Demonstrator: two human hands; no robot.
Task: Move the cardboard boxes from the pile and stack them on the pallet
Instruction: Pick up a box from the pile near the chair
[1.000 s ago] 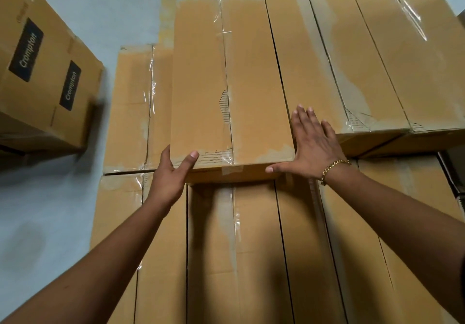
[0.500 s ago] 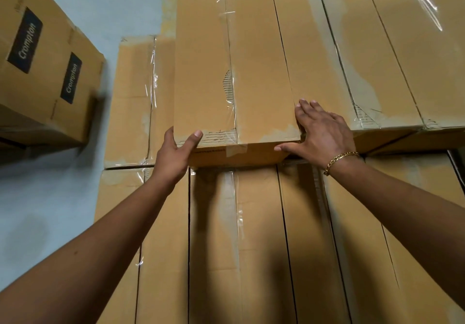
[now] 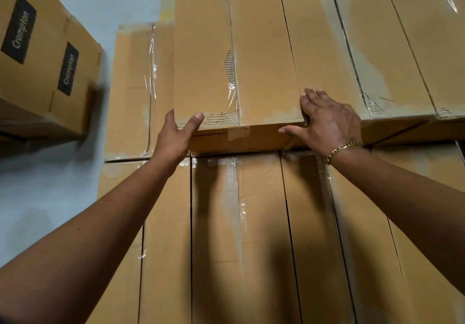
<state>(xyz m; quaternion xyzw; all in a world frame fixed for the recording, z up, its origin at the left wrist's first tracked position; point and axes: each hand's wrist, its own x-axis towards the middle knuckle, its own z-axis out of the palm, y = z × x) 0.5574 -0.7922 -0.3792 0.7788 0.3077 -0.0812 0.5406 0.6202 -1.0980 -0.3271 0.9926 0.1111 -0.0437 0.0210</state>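
Observation:
A long brown cardboard box, sealed with clear tape, lies on the upper layer of the stack, its near end facing me. My left hand grips its near left corner, thumb on top. My right hand, with a gold bracelet at the wrist, presses against its near right corner, fingers spread across the seam with the neighbouring box. The lower layer of long boxes runs under my arms. No pallet shows under the boxes.
Two more long boxes lie to the right on the upper layer. A lower box lies to the left. A separate pile of boxes with black Crompton labels stands at far left on the pale floor.
The held box has slid away from me until its near end lines up with the neighbouring boxes. Both hands followed it forward, and the view moved closer.

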